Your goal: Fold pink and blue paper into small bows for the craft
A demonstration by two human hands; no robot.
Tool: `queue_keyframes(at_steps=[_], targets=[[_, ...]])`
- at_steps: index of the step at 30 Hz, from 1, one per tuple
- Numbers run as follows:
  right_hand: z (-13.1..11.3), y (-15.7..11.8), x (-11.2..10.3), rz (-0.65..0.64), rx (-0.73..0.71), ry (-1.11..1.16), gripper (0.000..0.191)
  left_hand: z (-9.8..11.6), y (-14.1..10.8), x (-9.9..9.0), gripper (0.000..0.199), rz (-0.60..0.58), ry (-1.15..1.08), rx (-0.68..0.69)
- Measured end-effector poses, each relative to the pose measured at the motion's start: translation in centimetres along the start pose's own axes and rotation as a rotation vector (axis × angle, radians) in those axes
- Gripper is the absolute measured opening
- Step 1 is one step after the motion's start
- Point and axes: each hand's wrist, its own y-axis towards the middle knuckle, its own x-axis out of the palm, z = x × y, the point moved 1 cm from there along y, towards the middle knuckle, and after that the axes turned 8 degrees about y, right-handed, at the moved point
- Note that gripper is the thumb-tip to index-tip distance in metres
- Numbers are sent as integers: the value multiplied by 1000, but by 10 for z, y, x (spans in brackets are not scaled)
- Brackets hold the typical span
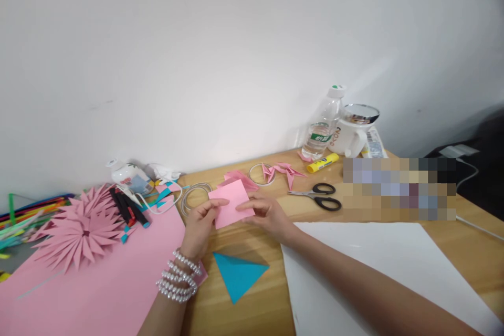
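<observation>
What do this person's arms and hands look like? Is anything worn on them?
Both arms are bare, with no sleeves or gloves in view. The left hand has several strands of white pearl-like bracelet stacked around its wrist. The right hand and its forearm show no jewellery, watch or markings.

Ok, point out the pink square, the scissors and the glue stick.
pink square (232, 205), head view, middle of the sheet between both hands
scissors (319, 196), head view, where the black handles meet the blades
glue stick (323, 163), head view, middle of the yellow tube
</observation>
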Motion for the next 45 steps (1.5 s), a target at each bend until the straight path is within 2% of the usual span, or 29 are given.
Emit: queue_keyframes(at_steps=[4, 6, 8, 10, 14, 20, 25, 27, 30, 32, 34, 36, 39, 45], targets=[[-1, 1, -3, 113, 22, -57, 13, 6, -4, 4, 33, -225, -140, -12], [-2, 1, -3, 138, 21, -40, 13, 9, -6, 6, 46, -333, -238, 3], [-3, 1, -3, 151, 15, -10, 13, 11, -7, 8, 60, -390, -279, 12], [-4, 1, -3, 150, 13, 17, 13, 12, -8, 8, 62, -361, -244, 15], [-7, 1, -1, 129, 17, 52, 15, 15, -9, 8, 44, -248, -131, 13], [-15, 0, -1, 99, 9, 38, 11, 13, -9, 8, 40, -191, -112, 32], [-11, 0, 0, 177, 49, 40, 13, 6, -8, 10, 35, -116, -33, 80], [-6, -1, 0, 224, 93, 38, 16, 8, -9, 13, 42, -112, -71, 111], [0, -2, 0, 244, 145, 101, 22, 13, -11, 20, 69, -122, -220, 112], [2, -3, 0, 241, 153, 160, 26, 14, -12, 23, 88, -99, -291, 53], [1, -2, 0, 245, 147, 189, 29, 13, -12, 24, 96, -99, -321, -32], [0, -2, 1, 242, 139, 200, 32, 10, -12, 23, 92, -147, -340, -103], [-1, -2, 2, 223, 135, 207, 36, 7, -12, 22, 73, -212, -376, -133], [2, -3, 2, 240, 138, 190, 38, 8, -13, 22, 48, -190, -395, -164]])
